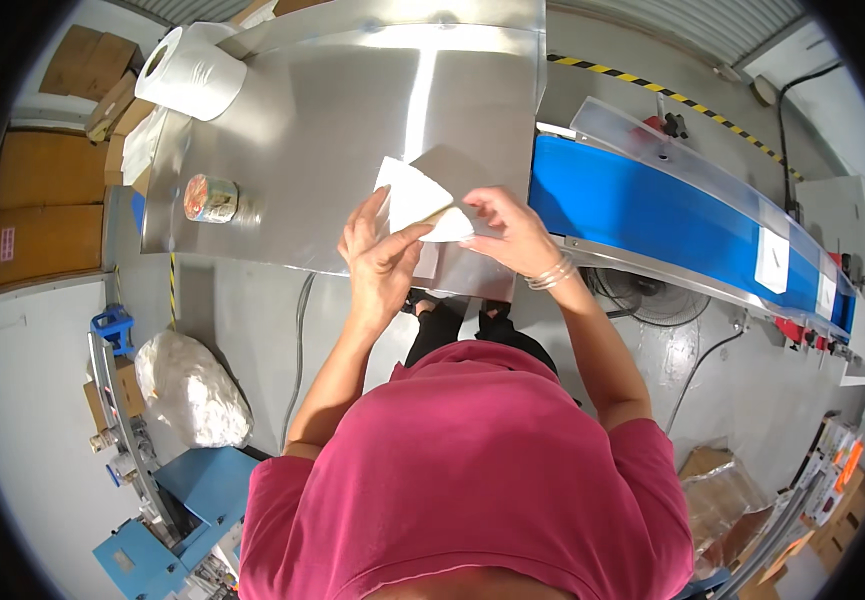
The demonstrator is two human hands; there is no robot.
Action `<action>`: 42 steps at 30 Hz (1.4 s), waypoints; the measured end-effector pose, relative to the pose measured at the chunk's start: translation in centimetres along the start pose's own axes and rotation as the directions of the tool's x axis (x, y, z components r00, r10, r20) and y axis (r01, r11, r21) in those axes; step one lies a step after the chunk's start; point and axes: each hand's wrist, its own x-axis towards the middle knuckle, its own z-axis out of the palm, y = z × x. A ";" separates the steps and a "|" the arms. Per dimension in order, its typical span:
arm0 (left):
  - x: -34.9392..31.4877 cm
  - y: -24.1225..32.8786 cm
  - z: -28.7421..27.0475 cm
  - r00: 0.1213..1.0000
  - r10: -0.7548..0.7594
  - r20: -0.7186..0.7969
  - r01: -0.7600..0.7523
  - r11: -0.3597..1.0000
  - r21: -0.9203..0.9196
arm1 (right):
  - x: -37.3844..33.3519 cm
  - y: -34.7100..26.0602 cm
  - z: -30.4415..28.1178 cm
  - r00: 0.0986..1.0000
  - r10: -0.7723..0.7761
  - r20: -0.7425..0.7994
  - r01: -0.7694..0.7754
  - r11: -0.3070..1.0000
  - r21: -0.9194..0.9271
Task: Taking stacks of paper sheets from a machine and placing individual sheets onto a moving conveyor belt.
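Both my hands hold a white folded sheet (417, 198) of paper or tissue just above the near edge of a shiny steel table (352, 110). My left hand (380, 258) pinches its lower left side between thumb and fingers. My right hand (510, 230) grips its right corner, with thin bangles on that wrist. The sheet is folded to a rough triangle with a point toward the far side.
A big white paper roll (192, 72) lies at the table's far left corner, and a small printed tin (211, 198) stands near its left edge. A blue conveyor belt (672, 215) runs off to the right. A filled white bag (192, 388) and cardboard boxes (47, 200) sit on the floor at left.
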 end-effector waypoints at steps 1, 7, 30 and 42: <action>0.1 0.0 0.0 1.000 0.001 0.021 -0.002 1.000 0.003 | 0.5 0.1 0.1 0.996 -0.069 0.048 0.069 0.998 0.008; 0.5 0.1 -0.5 1.000 -0.010 0.026 0.009 0.999 0.036 | -0.6 4.5 -2.1 0.996 0.085 0.009 -0.086 0.992 0.089; 0.6 -1.3 0.2 0.999 0.020 -0.026 -0.021 0.999 -0.028 | 2.6 -0.1 -0.2 0.985 -0.154 0.079 0.162 0.981 -0.108; 1.3 -1.4 -0.9 0.987 -0.150 -0.048 0.149 0.988 -0.028 | -4.7 9.8 -14.2 0.708 0.348 -0.615 -0.460 0.887 -0.027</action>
